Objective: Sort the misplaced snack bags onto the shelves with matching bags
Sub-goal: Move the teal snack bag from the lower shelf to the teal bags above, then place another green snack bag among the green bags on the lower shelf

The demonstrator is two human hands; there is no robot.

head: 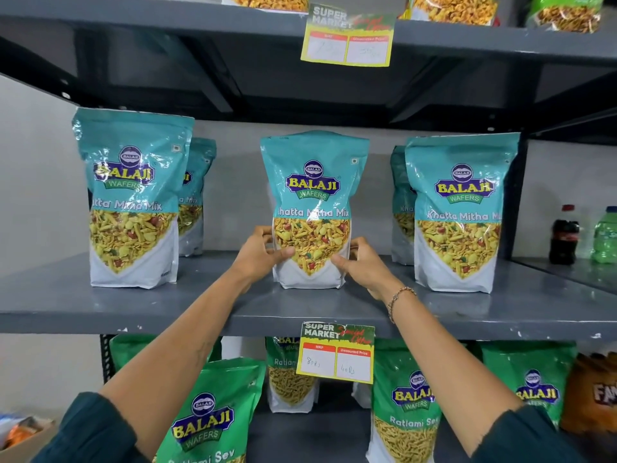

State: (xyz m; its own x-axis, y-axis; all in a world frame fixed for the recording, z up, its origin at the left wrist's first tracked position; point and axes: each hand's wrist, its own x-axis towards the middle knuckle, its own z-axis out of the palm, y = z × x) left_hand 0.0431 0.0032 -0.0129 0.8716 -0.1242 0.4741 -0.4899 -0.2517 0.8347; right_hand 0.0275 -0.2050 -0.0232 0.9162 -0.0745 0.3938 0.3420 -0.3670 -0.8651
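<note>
Teal bag (312,212) clamped low at both edges, left hand (258,253) and right hand (362,265) equally near | bag upright, long axis vertical, base on grey shelf (200,302) mid-row | matching teal bags (132,198) well apart either side, nothing obstructing | green bags (207,412) on shelf below | judged: placement nearly done.

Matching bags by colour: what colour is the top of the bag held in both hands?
Teal bag, clearest in the head view.
</note>
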